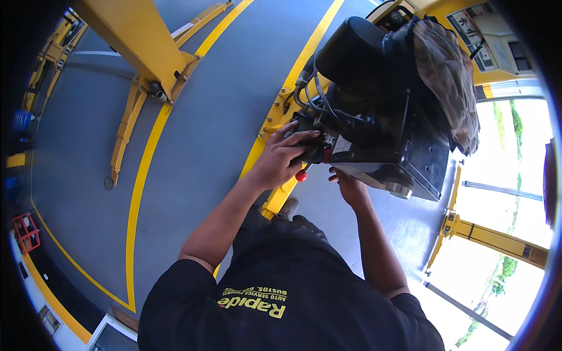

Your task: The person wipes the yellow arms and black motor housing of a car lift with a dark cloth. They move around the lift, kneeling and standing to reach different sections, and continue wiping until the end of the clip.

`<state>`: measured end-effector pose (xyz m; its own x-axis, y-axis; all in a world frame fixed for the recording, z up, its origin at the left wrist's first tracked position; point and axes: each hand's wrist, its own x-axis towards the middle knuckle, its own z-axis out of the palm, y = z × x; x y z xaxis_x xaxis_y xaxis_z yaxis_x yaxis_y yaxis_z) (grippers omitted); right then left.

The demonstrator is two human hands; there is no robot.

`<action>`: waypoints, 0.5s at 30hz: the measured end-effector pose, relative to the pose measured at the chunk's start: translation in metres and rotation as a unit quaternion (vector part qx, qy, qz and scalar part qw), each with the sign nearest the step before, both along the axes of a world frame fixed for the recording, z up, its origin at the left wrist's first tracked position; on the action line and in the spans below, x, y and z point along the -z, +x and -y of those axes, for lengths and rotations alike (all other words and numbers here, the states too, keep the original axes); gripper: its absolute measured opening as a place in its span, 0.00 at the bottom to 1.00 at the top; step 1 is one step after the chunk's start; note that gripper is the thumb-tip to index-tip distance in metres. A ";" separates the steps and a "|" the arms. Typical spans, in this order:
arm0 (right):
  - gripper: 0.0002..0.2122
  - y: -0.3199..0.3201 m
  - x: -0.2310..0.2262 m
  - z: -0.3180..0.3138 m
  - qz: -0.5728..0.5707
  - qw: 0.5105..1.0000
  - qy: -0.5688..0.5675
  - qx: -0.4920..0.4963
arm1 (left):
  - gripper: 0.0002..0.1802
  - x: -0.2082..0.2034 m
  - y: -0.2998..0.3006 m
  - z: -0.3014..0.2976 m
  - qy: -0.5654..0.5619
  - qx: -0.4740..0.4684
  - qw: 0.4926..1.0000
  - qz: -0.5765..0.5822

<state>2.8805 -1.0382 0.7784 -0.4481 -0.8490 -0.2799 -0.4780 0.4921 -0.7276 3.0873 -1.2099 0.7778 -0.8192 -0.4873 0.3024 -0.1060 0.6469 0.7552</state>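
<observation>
A black hydraulic power unit [374, 99], with a round motor housing [354, 50] and a boxy tank [421, 167], stands in front of me on a yellow lift post. My left hand [279, 155] is closed around a small black box-shaped part [305, 136] on the unit's left side. Just below those fingers a red ball knob [301, 175] sticks out on a short lever. My right hand [351, 188] is at the tank's lower edge, fingers apart and slightly bent. Part of that hand is hidden by the tank, and nothing shows in its fingers.
Hoses and cables [319, 96] run along the unit's left side. A brownish cloth or bag [448, 82] hangs over its right. Another yellow lift post [132, 41] with swing arms [126, 128] stands at left. Yellow lines [140, 193] cross the grey floor. A red crate [26, 233] sits far left.
</observation>
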 end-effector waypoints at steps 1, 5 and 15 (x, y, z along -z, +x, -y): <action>0.20 -0.002 -0.006 -0.002 0.039 0.999 0.015 0.005 | 0.26 -0.006 0.004 0.003 0.003 0.003 1.000 0.019; 0.20 0.006 -0.043 -0.010 0.058 0.997 0.051 -0.011 | 0.17 -0.034 0.038 0.004 0.382 -0.093 0.919 0.009; 0.28 0.009 -0.058 -0.070 0.405 0.909 -0.083 -0.055 | 0.26 -0.069 -0.003 -0.127 0.591 -0.091 0.798 -0.076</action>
